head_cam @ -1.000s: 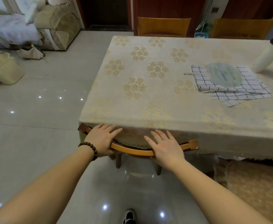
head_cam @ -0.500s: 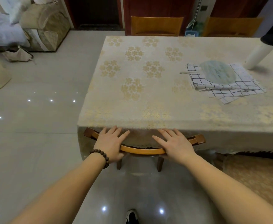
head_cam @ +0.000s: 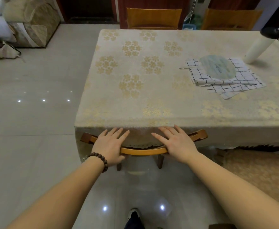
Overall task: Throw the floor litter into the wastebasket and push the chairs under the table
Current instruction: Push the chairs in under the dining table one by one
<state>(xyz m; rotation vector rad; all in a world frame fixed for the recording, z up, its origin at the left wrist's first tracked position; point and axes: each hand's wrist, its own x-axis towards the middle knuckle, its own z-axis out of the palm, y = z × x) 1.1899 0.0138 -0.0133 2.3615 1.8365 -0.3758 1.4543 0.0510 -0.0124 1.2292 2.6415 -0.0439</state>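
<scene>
Curved, smooth wooden chair (head_cam: 143, 150) back sits tucked at the lace-clothed table (head_cam: 152, 80) edge. My left hand (head_cam: 109, 144) and right hand (head_cam: 176, 142) lie flat on it, fingers spread.

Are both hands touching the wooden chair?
Touching. The head view shows the left hand and right hand resting flat on the chair's curved backrest, fingers straight, reaching onto the tablecloth.

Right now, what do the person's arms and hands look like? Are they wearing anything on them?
Both arms are bare, with no sleeves showing. The left hand has a bracelet of round dark brown beads around its wrist. The right hand wears nothing: no ring, watch or glove that I can see. The fingers of both hands are bare too.
</scene>
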